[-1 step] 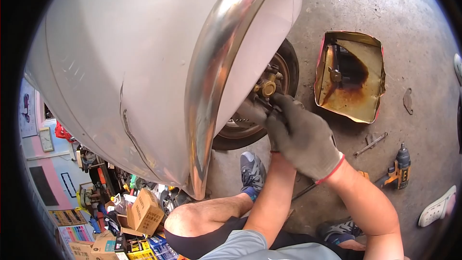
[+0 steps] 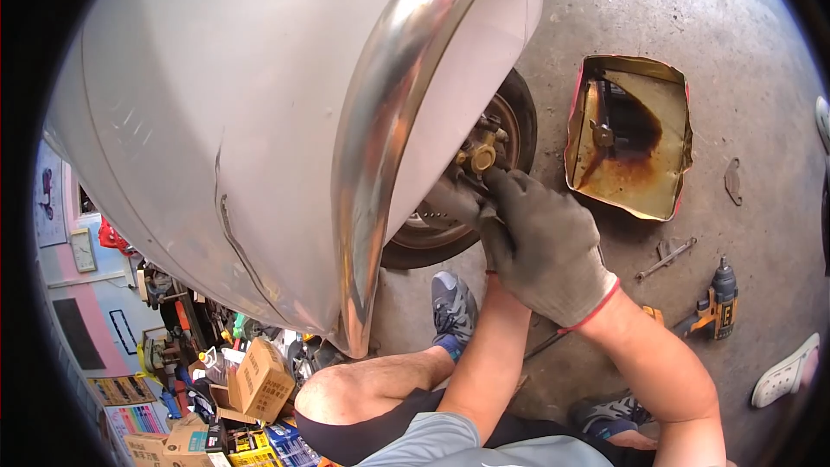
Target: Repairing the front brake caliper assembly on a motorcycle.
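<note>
While floor (image 2: pixel 555 156) separates right hand (image 2: pixel 553 246) from tray rim (image 2: pixel 689 112), left hand (image 2: pixel 465 205) crowds wheel (image 2: pixel 432 257) near fender edge (image 2: pixel 430 175); can't judge either grip.

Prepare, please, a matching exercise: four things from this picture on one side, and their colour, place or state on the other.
1. brake caliper
2. metal tray
3. cordless driver
4. wrench

A. yellow and black
B. dark-stained inside
C. silver-grey, lying between tray and driver
D. gold-coloured, at the wheel

Pairs: 1-D, 2-B, 3-A, 4-C
</note>
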Available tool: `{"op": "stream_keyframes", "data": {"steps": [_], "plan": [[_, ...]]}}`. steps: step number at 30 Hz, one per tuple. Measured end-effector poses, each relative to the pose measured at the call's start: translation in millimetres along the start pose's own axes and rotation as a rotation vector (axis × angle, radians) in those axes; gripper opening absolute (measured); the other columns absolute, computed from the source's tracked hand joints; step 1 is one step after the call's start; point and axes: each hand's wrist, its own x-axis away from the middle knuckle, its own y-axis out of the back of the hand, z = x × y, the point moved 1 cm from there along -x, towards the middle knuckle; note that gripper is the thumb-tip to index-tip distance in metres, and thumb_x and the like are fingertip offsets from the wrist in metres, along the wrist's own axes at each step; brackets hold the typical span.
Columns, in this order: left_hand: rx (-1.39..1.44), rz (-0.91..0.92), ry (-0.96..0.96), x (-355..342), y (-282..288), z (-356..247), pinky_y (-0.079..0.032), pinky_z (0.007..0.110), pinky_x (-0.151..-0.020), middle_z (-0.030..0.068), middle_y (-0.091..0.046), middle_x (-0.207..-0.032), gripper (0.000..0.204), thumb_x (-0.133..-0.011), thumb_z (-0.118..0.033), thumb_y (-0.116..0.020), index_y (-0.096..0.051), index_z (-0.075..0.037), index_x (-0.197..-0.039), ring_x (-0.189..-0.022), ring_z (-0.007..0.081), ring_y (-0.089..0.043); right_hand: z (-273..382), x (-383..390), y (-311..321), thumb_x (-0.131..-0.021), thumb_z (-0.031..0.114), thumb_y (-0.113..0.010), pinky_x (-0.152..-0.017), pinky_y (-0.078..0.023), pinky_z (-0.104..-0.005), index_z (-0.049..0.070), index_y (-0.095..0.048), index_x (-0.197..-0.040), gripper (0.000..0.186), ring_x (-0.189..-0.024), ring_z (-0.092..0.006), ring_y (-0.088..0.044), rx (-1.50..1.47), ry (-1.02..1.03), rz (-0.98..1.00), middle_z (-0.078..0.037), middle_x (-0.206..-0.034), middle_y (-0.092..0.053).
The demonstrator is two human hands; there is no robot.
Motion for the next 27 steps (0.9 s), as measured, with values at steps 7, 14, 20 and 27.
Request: {"op": "stream_keyframes", "data": {"steps": [7, 14, 20, 27], "plan": [[-0.178, 0.005, 0.004, -4, 2, -5, -0.047, 0.032, -0.093, 0.0075, -0.062, -0.109, 0.028, -0.100, -0.029, -0.051, -0.057, -0.007, -0.117, -0.105, 0.0195, -0.059, -14, 2, -14, -0.091, 0.020, -0.056, -0.067, -0.053, -0.0440, -0.001, -0.061, -0.113, 0.031, -0.076, -0.0345, -0.067, -0.616, -0.386, 0.061, -0.021, -0.082, -0.068], [-0.133, -0.207, -0.094, -9, -1, 6, -0.046, 0.035, -0.102, 0.0120, -0.061, -0.121, 0.037, -0.102, -0.027, -0.048, -0.052, -0.005, -0.132, -0.116, 0.0218, -0.058, -15, 0, -11, -0.092, 0.024, -0.054, -0.073, -0.052, -0.0493, -0.002, -0.062, -0.110, 0.032, -0.084, -0.0418, -0.067, -0.431, -0.259, 0.029, -0.027, -0.085, -0.066], [-0.210, -0.275, -0.048, -2, 1, 15, -0.049, 0.036, -0.102, 0.0135, -0.059, -0.127, 0.041, -0.105, -0.027, -0.045, -0.047, -0.006, -0.139, -0.115, 0.0241, -0.060, -20, -2, -23, -0.093, 0.030, -0.054, -0.078, -0.052, -0.0465, 0.000, -0.067, -0.103, 0.034, -0.090, -0.0438, -0.066, -0.668, -0.547, 0.141, -0.027, -0.090, -0.067], [-0.370, -0.086, 0.013, 2, 12, 14, -0.051, 0.035, -0.099, 0.0120, -0.060, -0.125, 0.038, -0.104, -0.028, -0.047, -0.050, -0.007, -0.136, -0.113, 0.0243, -0.062, -41, 7, 4, -0.094, 0.020, -0.052, -0.081, -0.051, -0.0439, -0.003, -0.066, -0.102, 0.028, -0.092, -0.0429, -0.066, -0.582, -0.381, 0.074, -0.029, -0.093, -0.066]]}}
